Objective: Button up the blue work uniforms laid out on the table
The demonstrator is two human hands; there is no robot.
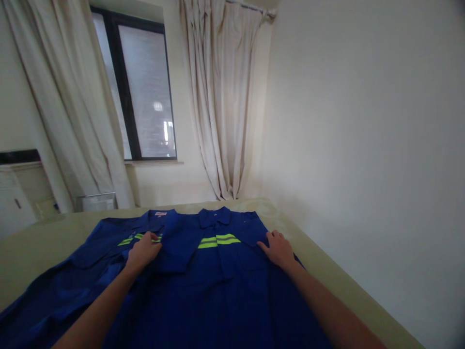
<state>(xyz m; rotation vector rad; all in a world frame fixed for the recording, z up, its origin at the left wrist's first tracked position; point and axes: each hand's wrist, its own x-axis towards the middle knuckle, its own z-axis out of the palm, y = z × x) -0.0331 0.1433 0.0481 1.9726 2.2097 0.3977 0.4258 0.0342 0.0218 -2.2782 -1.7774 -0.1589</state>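
Note:
A dark blue work jacket (pixel 240 286) lies front up, its collar at the far end and a yellow-green reflective band (pixel 218 241) across the chest. Beside and partly under it on the left is a second blue garment (pixel 109 242) with similar bands and a small label at its neck. My left hand (pixel 143 249) is closed at the jacket's left sleeve edge, thumb and fingers together on the cloth. On the opposite side, my right hand (pixel 279 249) rests over the other sleeve near the shoulder, thumb and fingers apart.
Both garments lie on a pale green patterned bed-like surface (pixel 319 264). A plain wall (pixel 363 145) borders it on the right. Behind are a dark-framed window (pixel 145 92), long beige curtains (pixel 221 97) and a white cabinet (pixel 18 194) at far left.

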